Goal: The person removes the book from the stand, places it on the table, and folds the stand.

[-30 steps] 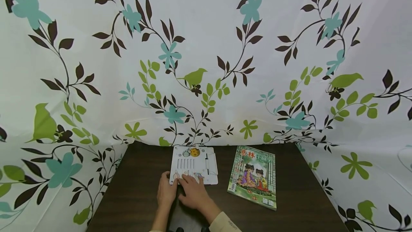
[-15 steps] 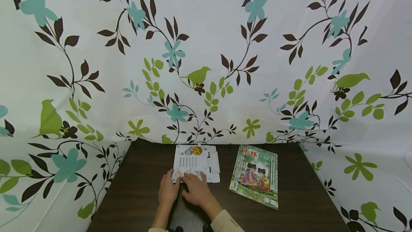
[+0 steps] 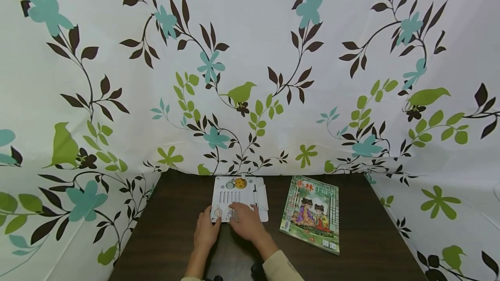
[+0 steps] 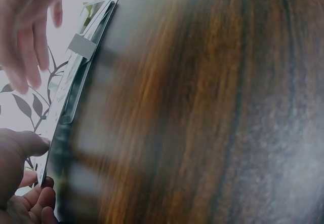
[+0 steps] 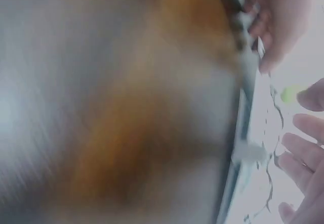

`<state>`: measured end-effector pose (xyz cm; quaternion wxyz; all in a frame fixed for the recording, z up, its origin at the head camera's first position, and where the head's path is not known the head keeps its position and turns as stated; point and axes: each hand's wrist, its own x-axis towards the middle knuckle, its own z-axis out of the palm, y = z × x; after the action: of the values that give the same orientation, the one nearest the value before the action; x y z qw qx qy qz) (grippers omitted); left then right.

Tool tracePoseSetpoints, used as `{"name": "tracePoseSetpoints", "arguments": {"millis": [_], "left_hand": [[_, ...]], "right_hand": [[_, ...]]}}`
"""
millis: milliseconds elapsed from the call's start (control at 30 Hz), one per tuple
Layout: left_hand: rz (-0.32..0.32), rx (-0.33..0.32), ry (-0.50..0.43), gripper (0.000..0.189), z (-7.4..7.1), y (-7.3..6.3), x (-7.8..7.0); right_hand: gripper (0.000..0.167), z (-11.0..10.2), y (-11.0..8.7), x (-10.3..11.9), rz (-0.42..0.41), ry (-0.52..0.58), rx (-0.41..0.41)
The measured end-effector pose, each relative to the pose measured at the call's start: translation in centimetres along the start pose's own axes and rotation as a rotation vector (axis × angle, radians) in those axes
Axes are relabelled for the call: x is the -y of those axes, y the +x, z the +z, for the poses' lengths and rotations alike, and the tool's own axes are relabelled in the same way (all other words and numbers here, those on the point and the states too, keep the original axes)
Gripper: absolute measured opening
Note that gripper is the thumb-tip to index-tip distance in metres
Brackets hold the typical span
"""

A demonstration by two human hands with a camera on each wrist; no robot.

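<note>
A flat white board, printed with planets and cut with slots, lies near the table's far edge; it looks like a folded book stand. My left hand pinches its near left corner, thumb on top and fingers beneath, as the left wrist view shows. There the board appears edge-on, raised off the table at that side, with a grey tab and a frame underneath. My right hand hovers over the near part of the board. In the right wrist view the right hand's fingers are extended and apart from it.
A green-covered magazine lies on the dark wooden table right of the board. A white cloth patterned with leaves and birds hangs behind and at both sides. Dark round objects show at the bottom edge.
My right hand has shifted right and away from the board's near edge, where its fingers were close to the left hand. The left hand keeps its hold on the corner.
</note>
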<state>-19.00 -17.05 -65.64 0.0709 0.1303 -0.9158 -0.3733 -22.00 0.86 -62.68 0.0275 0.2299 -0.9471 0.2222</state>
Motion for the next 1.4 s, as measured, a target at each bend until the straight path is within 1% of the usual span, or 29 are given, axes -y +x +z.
{"name": "tracePoseSetpoints", "arguments": {"millis": [100, 167, 233, 333, 433, 533, 767, 833, 1067, 1267, 1400], "left_hand": [[0.002, -0.010, -0.001, 0.061, 0.1, -0.1, 0.0], [0.009, -0.018, 0.005, 0.061, 0.1, -0.1, 0.0], [0.018, -0.019, 0.016, 0.061, 0.2, -0.2, 0.0], [0.041, -0.024, 0.040, 0.061, 0.3, -0.3, 0.0], [0.063, -0.032, 0.054, 0.060, 0.3, -0.5, 0.0], [0.064, -0.031, 0.057, 0.060, 0.4, -0.4, 0.0], [0.068, -0.019, 0.077, 0.060, 0.4, -0.5, 0.2], [0.064, -0.016, 0.077, 0.060, 0.4, -0.5, 0.3], [0.075, -0.025, 0.066, 0.059, 0.4, -0.5, 0.5], [0.055, -0.018, 0.059, 0.060, 0.4, -0.3, 0.4], [0.042, -0.009, 0.054, 0.060, 0.4, -0.1, 0.3]], "right_hand": [[0.044, -1.2, 0.6, -1.2, 0.051, 0.068, -0.065], [0.050, -1.8, 0.7, -2.0, 0.090, 0.099, -0.078], [0.058, -2.3, 0.7, -2.7, 0.133, 0.117, -0.073], [0.070, -2.5, 0.6, -3.5, 0.193, 0.121, -0.037], [0.075, -2.3, 0.6, -4.0, 0.224, 0.139, -0.012], [0.074, -2.0, 0.6, -4.2, 0.235, 0.154, -0.002], [0.070, -1.4, 0.8, -4.3, 0.289, 0.166, -0.077], [0.070, -1.3, 0.8, -4.3, 0.310, 0.160, -0.085], [0.067, -1.0, 0.5, -4.2, 0.393, 0.127, -0.080], [0.064, -0.8, 0.5, -3.9, 0.411, 0.127, -0.098], [0.064, -0.9, 0.5, -3.9, 0.419, 0.118, -0.092]]}}
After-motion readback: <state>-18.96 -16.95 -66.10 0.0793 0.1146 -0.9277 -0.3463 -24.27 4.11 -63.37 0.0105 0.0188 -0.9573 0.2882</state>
